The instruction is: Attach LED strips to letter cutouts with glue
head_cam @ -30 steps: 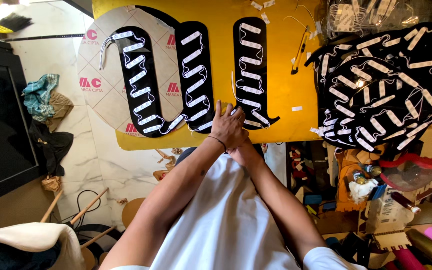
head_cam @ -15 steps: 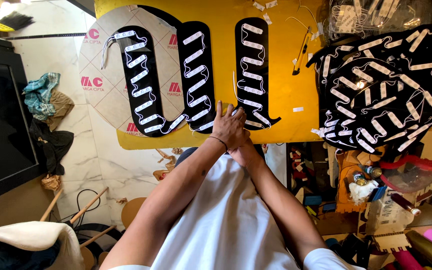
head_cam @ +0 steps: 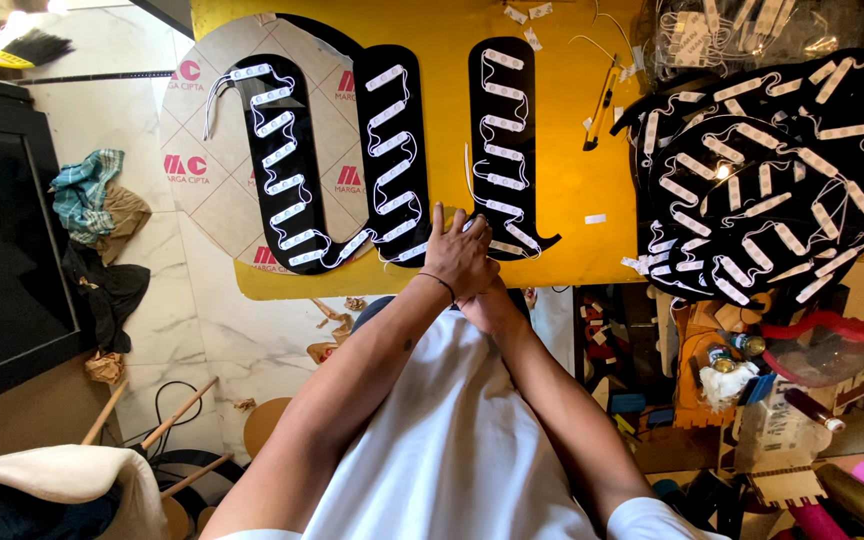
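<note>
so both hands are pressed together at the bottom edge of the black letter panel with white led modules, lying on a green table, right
Not quite: the table is yellow, not green. The head view shows the left hand lying over the right hand at the lower edge of the black letter panel, which carries rows of white LED modules joined by white wires.

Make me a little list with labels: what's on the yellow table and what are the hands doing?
table: yellow table
main thing: black letter shapes lined with small white light modules
left hand: left hand lies flat on the shapes' lower edge
right hand: right hand sits under the left, mostly hidden
beside: pile of similar black pieces
</note>
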